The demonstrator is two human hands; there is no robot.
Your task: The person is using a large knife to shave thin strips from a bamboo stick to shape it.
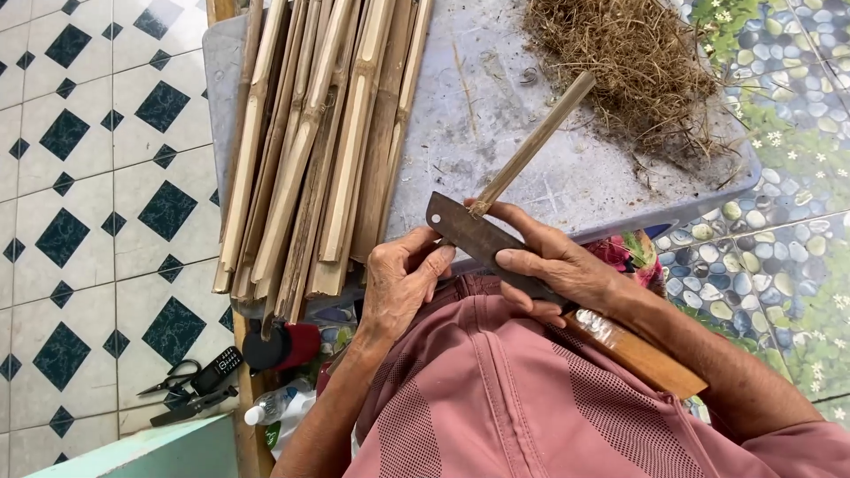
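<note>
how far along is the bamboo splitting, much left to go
Done, it seems: a heap of fine shavings on the grey table. In hand: the right hand presses a knife into the end of one thin bamboo strip, the left hand steadying the blade. Left: apparently the stack of wider bamboo slats.

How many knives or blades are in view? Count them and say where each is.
1. The knife lies across both hands: right hand on the blade near the wooden handle, left hand near its tip, against the bamboo stick. Others may be hidden.
</note>
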